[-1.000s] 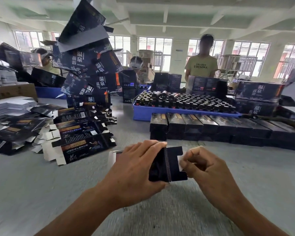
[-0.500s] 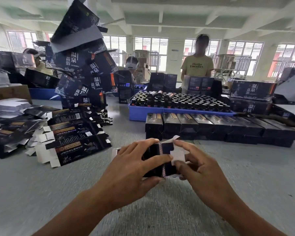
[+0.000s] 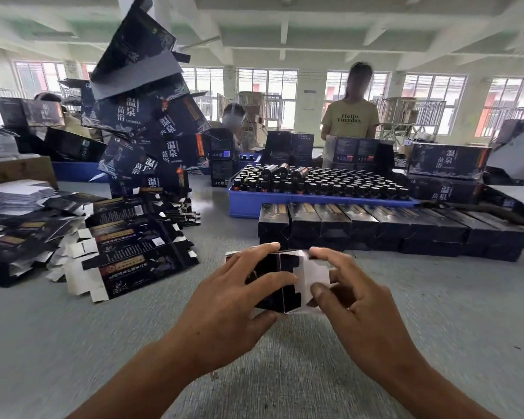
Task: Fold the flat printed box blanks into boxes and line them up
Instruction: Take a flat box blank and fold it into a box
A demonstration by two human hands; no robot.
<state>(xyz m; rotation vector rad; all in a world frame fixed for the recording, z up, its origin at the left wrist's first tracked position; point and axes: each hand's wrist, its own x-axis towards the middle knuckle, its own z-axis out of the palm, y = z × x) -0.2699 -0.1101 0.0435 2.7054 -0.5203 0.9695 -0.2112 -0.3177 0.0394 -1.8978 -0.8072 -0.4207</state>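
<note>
On the table (image 3: pixel 73 343): grey surface, both hands near its front edge.
Row of folded boxes (image 3: pixel 390 228): lined up just beyond the hands.
Left hand (image 3: pixel 233 300): fingers curled over the box's dark side, gripping it.
Right hand (image 3: pixel 354 297): thumb and fingers pinching its white flap.
Box (image 3: pixel 282 282): half-folded, held between both hands.

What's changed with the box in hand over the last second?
The box has been opened out: a second ago its end showed closed and black, now a white end flap is swung open on the right. The right hand shifted from pinching the edge to working that flap with thumb and fingers. The left hand still grips the body. The row of finished boxes and the stack of flat blanks are unchanged.
</note>
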